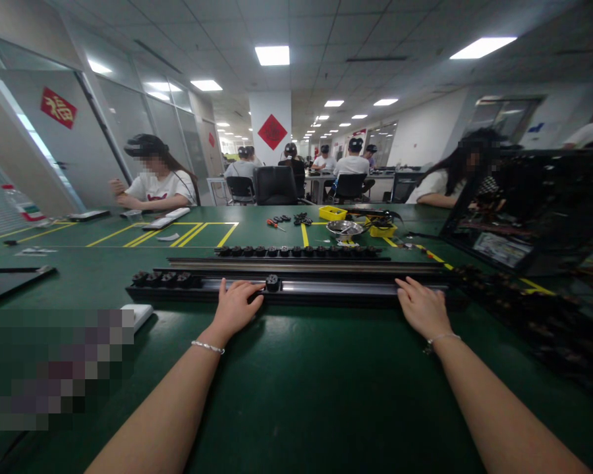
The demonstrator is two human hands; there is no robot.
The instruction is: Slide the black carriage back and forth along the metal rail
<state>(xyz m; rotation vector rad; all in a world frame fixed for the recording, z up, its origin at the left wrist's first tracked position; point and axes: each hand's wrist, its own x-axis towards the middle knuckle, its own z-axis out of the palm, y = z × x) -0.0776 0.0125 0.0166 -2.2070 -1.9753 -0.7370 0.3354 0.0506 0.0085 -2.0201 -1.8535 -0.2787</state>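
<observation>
A long black rail [336, 288] with a shiny channel lies crosswise on the green table. Several round black parts [168, 279] sit in a row at its left end. One more black part [272, 283] stands in the channel near the middle. My left hand [237, 306] rests on the rail just left of that part, fingers spread, a fingertip beside it. Farther right, my right hand [422, 305] lies on the rail with its fingers apart. Neither hand shows anything in its grasp. Behind are another rail [306, 265] and a row of black parts [296, 251].
A metal bowl [344, 228], yellow trays [333, 212] and an orange screwdriver [275, 225] lie farther back. Many black parts [538, 322] are heaped at right, near an open black case [528, 204]. A person [161, 181] sits across at left, another [449, 174] at right.
</observation>
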